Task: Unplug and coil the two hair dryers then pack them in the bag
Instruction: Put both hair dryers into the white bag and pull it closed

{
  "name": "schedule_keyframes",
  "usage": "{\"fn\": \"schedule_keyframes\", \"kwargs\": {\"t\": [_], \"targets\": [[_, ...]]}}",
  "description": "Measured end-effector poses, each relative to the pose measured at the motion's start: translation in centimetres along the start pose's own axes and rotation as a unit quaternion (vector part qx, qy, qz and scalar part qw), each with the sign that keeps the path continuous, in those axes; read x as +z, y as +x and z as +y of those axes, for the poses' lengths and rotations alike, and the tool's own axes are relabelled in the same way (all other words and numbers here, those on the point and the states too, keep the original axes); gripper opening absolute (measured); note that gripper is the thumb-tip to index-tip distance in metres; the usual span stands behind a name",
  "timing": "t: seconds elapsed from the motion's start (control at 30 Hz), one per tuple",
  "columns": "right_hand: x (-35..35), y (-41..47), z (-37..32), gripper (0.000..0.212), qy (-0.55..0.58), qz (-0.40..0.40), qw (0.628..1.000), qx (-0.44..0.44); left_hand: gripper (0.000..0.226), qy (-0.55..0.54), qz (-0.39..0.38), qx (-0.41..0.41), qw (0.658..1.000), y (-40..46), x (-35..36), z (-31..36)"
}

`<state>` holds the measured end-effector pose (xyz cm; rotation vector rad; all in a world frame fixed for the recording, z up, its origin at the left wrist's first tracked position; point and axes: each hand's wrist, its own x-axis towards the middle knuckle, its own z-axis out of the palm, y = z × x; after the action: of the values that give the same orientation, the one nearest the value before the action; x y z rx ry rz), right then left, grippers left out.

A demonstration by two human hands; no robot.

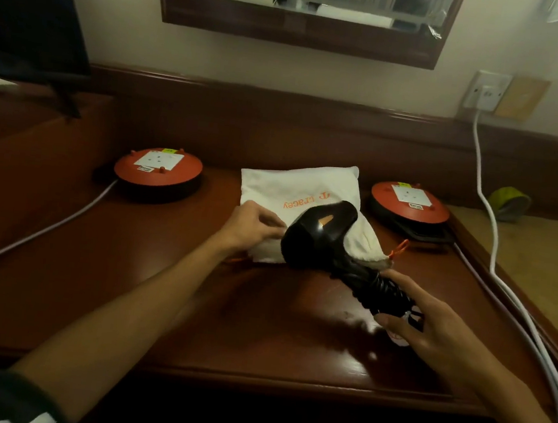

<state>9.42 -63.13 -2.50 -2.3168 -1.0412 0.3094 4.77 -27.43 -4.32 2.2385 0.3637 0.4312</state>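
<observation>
A white drawstring bag with orange lettering lies on the dark wooden desk, its mouth facing me. My left hand pinches the bag's near edge at the opening. My right hand holds a black hair dryer by its handle, which has the black cord wound around it. The dryer's body hovers over the bag's near right part, with the nozzle pointing away from me. Only this one dryer shows outside the bag.
Two round red extension reels sit left and right of the bag, each with a grey cable. A white cable runs from a wall socket down the desk's right side. A dark TV stands at far left.
</observation>
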Motion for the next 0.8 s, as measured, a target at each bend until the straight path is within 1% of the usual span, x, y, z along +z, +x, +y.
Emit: {"fn": "schedule_keyframes", "kwargs": {"t": [0.07,0.13,0.23,0.3,0.4,0.5,0.57,0.7,0.8], "targets": [[0.4,-0.7,-0.2,0.068,-0.022,-0.009,1.000,-0.019,0.012,-0.076,0.036,-0.031,0.996,0.9,-0.7,0.6],[1.0,-1.1,-0.4,0.065,-0.054,-0.016,0.998,-0.041,0.010,-0.127,0.071,-0.036,0.989,1.8,-1.3,1.4],[2.0,-0.7,-0.7,0.064,-0.103,-0.035,0.992,-0.069,0.016,-0.142,0.108,-0.036,0.983,2.8,-2.0,2.7],[2.4,-0.1,-1.0,0.066,-0.122,-0.041,0.989,-0.073,0.019,-0.131,0.109,-0.016,0.985,3.3,-2.6,3.0],[2.4,0.9,-0.9,0.069,-0.132,-0.031,0.989,-0.057,0.018,-0.096,0.078,0.034,0.992,2.8,-3.4,3.1],[2.1,1.9,-0.7,0.065,-0.125,-0.023,0.991,-0.041,0.018,-0.046,0.062,0.076,0.994,2.0,-3.9,3.0],[1.9,2.9,-0.5,0.064,-0.126,-0.016,0.991,-0.028,0.015,-0.032,0.059,0.101,0.993,1.6,-3.9,2.8],[1.9,5.5,-0.9,0.058,-0.133,-0.009,0.991,0.001,0.012,-0.003,0.046,0.136,0.990,0.8,-3.5,2.6],[2.2,7.6,-1.8,0.057,-0.141,-0.004,0.990,0.031,0.011,0.014,0.041,0.131,0.990,0.5,-3.4,2.5]]}}
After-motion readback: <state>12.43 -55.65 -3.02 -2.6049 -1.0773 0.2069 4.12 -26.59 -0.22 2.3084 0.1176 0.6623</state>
